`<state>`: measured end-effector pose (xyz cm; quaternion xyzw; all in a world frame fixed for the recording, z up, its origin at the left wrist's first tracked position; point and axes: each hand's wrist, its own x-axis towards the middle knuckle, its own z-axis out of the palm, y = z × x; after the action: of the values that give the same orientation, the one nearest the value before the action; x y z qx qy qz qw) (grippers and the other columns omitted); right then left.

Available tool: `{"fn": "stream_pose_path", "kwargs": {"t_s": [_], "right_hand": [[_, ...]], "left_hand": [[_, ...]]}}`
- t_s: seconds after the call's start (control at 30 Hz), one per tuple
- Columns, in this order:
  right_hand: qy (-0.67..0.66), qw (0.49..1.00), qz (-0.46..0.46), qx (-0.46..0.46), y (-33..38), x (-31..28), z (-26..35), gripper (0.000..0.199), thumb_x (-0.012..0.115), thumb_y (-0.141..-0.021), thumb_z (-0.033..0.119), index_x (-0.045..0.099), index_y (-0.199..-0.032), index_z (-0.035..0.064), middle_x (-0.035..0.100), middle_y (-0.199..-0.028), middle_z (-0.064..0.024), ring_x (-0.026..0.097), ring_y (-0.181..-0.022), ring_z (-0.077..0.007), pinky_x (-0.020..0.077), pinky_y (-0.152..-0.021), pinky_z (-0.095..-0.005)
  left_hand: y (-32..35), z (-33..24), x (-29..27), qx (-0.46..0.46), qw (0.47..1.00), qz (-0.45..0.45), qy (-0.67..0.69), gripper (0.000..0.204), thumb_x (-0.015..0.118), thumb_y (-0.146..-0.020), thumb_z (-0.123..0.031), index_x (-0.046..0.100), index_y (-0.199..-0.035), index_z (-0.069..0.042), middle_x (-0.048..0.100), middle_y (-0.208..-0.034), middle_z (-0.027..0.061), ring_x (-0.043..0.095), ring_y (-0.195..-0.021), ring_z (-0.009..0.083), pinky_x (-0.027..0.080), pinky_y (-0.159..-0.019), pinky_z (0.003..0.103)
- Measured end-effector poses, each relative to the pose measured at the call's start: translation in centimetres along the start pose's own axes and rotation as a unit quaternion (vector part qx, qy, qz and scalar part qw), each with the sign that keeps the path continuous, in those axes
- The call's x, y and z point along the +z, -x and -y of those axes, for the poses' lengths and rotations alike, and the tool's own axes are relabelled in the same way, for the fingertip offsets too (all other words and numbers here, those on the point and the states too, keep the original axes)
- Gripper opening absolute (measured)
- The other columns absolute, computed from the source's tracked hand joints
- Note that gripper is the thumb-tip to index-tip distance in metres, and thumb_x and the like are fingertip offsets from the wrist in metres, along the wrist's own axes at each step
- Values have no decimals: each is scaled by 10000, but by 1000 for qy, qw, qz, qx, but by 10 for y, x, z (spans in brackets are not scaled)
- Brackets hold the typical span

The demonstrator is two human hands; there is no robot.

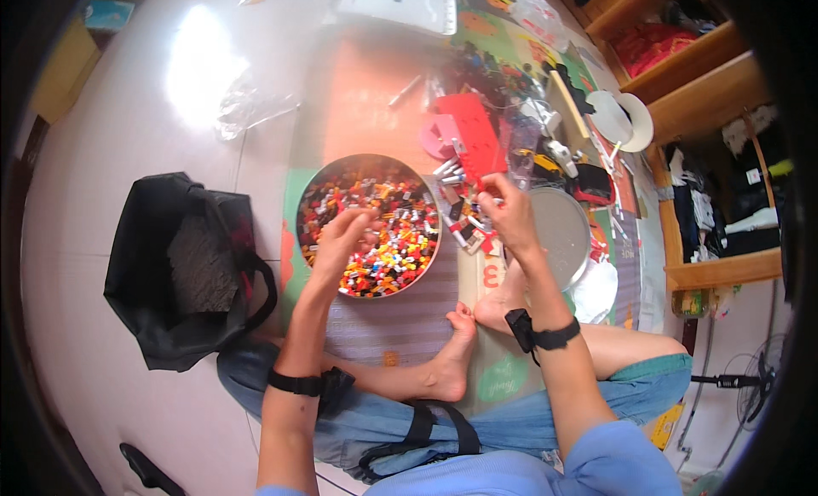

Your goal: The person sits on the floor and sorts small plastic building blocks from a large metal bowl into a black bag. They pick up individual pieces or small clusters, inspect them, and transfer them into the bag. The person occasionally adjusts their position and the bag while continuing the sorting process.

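1. Small glossy plastic bricks in red, yellow, orange, black and white (396,270), and there are heaps of them, loose inside a round, pale-rimmed tub (439,232) just left of the frame's centre.
2. Over that tub, the left hand (342,236) hangs with its fingers curled; whether a brick is pinched there, I cannot tell.
3. Across to the centre right, the right hand (509,213) has its fingertips drawn together at the lower edge of a flat red plastic board (479,138); something red and tiny may be between them, but the grip is too small to read.
4. Progress check: by my reading, early going. A few small pieces appear along the board's left side, much of its face looks bare, and the tub is well stocked.
5. Now the textures! A smooth pink plastic piece (434,136) beside the board, a shallow, dull grey round dish (564,240) right of centre, and a printed, patterned play mat (392,330) beneath.
6. Far left, a slouching black fabric bag (136,300), soft-sided and looped with a handle; upper left, a crinkled clear plastic bag (251,108) catches the light.
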<state>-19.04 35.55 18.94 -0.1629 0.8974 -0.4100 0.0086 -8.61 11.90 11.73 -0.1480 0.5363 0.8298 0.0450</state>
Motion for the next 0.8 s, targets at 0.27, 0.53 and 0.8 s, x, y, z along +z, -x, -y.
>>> {"fn": "stream_pose_path", "kwargs": {"t_s": [0.27,0.53,0.8], "right_hand": [[-139,974,177,3,2,41,59,234,408,-840,158,582,-876,6,516,-559,-34,487,-525,-85,392,-505,-253],[-27,978,196,-69,7,59,85,178,530,-840,210,555,-878,38,533,-553,-78,530,-504,-143,388,-479,-297],[-65,973,208,-79,5,67,83,217,543,-845,206,520,-841,-10,548,-610,-104,526,-517,-153,391,-486,-303]], "left_hand": [[10,-20,17,107,990,74,50,244,557,-875,-218,546,-1017,-20,606,-802,42,513,-644,58,418,-588,192],[11,-20,11,120,989,51,-65,182,521,-892,-192,563,-886,-15,551,-726,-1,469,-647,48,381,-583,196],[10,-20,6,156,974,34,-160,286,442,-927,-220,501,-728,-24,496,-619,-11,435,-569,45,351,-503,214]]}}
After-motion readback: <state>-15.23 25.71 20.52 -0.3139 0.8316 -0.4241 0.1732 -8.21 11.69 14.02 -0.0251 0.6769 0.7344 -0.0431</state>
